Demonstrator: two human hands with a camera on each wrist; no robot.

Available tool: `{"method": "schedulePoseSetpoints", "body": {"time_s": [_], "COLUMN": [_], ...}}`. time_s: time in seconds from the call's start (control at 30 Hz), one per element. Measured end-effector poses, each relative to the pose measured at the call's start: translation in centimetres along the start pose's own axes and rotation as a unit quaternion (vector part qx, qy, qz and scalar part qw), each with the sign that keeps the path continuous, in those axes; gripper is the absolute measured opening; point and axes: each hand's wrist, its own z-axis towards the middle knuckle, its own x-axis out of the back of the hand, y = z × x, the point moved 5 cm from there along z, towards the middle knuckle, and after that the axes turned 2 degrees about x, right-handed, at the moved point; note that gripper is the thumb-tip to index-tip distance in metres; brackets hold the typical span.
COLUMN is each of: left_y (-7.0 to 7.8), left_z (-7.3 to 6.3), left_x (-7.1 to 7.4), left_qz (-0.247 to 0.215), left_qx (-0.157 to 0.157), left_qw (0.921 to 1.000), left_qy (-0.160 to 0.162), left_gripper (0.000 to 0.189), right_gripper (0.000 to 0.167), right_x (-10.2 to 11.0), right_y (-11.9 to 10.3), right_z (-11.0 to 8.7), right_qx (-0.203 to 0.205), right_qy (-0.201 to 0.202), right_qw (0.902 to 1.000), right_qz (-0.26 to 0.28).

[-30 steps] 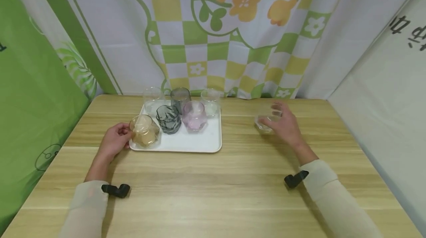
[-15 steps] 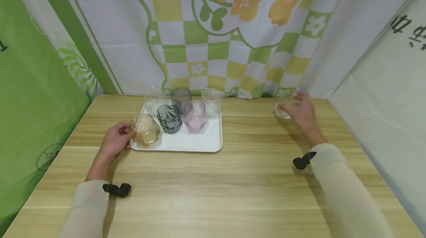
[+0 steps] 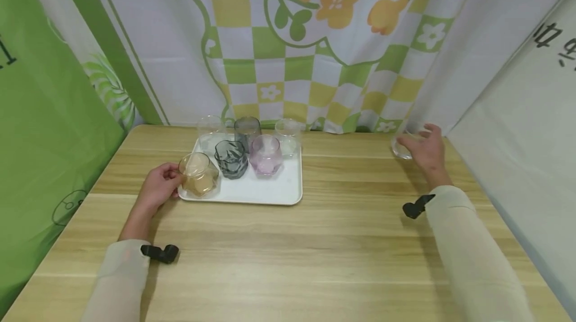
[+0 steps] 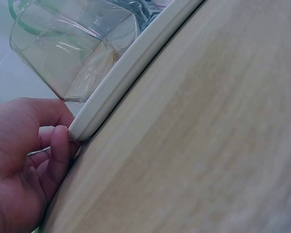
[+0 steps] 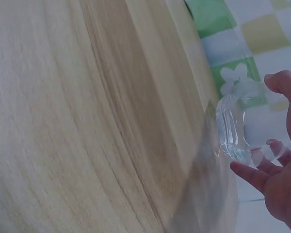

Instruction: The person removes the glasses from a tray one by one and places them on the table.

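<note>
My left hand (image 3: 157, 186) pinches the near left corner of a white tray (image 3: 258, 193), thumb and fingertips at its rim in the left wrist view. Just over those fingers, an amber faceted glass (image 3: 199, 181) stands on the tray. Beside it are a dark grey faceted glass (image 3: 231, 163) and a pink glass (image 3: 266, 162). Behind these stand a smoky grey glass (image 3: 247, 129) and two clear glasses, one at the left (image 3: 210, 134) and one at the right (image 3: 288, 144). My right hand (image 3: 427, 151) grips another clear glass (image 5: 235, 124) near the table's far right corner, thumb and fingers round its side.
The wooden table (image 3: 288, 262) reaches back to a checked, flowered curtain (image 3: 324, 62) close behind the tray and the right hand. Green cloth (image 3: 54, 137) hangs at the left and a white sheet (image 3: 522, 127) at the right.
My right hand has carried the clear glass right and slightly back, from right of the tray to the table's far right corner. The left hand stays at the tray's corner.
</note>
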Motion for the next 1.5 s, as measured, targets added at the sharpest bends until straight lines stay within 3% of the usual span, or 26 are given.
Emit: {"method": "schedulePoseSetpoints", "body": {"time_s": [1.17,1.33,1.5], "left_y": [-0.1,-0.1,0.0], "left_z": [0.1,0.0,0.0], "left_x": [0.1,0.1,0.0], "left_qz": [-0.004,-0.004,-0.005], "left_qx": [-0.011,-0.010,-0.008], "left_qw": [0.9999,0.9999,0.9999], "left_qy": [0.003,0.002,0.003], "left_gripper": [0.033,0.032,0.032], "right_gripper": [0.106,0.105,0.091], "right_x": [-0.3,-0.1,-0.9], "right_y": [0.8,0.7,-0.4], "right_z": [-0.1,-0.2,-0.9], "right_qx": [0.022,0.041,0.088], "right_qy": [-0.015,0.052,0.138], "right_qw": [0.9994,0.9968,0.9845], "right_qz": [-0.021,-0.044,-0.064]}}
